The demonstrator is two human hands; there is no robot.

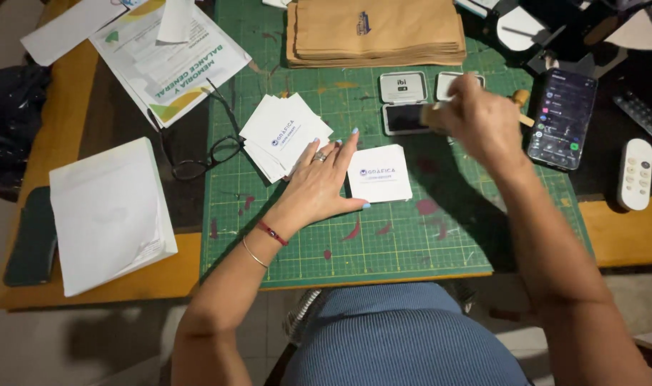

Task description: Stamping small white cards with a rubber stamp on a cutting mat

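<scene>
I see left hand (317,187) flat, pinning small white square card (380,174); right hand (478,118) grips blurred wooden stamp (437,114) above—a slip risks smudged ink.

Left hand (319,182): laid flat, fingers spread toward 1 o'clock | Right hand (479,118): raised, blurred, fist closed, forearm extended from 5 o'clock
</scene>
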